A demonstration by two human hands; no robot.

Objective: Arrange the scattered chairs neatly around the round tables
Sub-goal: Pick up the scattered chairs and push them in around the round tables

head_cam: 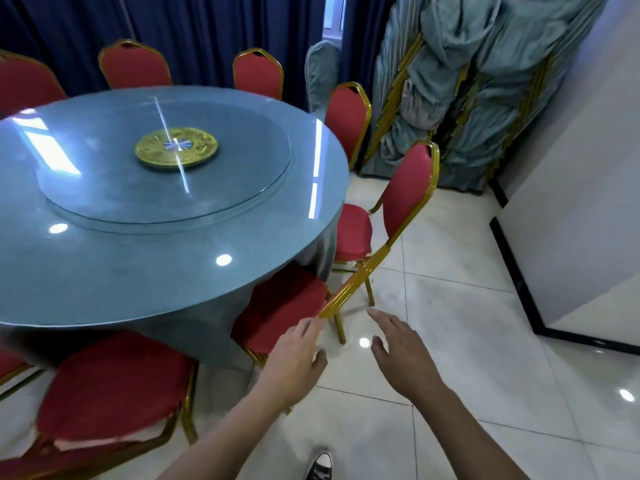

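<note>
One round surface (104, 271) in a blue cloth stands at the left, carrying a glass turntable (166, 161) with a gold disc (176, 147) at its centre. Red chairs with gold frames ring it: eight can be counted (the one at the lower-left edge shows only a sliver). Three backs rise beyond the far rim, a fourth stands at the right by the curtain, and a fifth chair (408, 188) sits at the near right with its seat pushed toward the cloth. The nearest chair (280, 310) has its seat partly under the cloth, and its gold back rail runs up and to the right from the left hand (294, 362). That hand's fingertips touch the rail's near end; whether its grip has closed round the rail cannot be told. The right hand (401, 355) hovers just beside the rail, on its right, with fingers spread apart and holding nothing. Another red chair (114, 386) sits at the lower left, its seat facing the surface. A chair in a grey-green cover (320, 74) stands by the curtain, and a stack of covered chairs (467, 91) leans in the corner against the white wall. One shoe (320, 467) shows on the tiled floor (467, 323).
</note>
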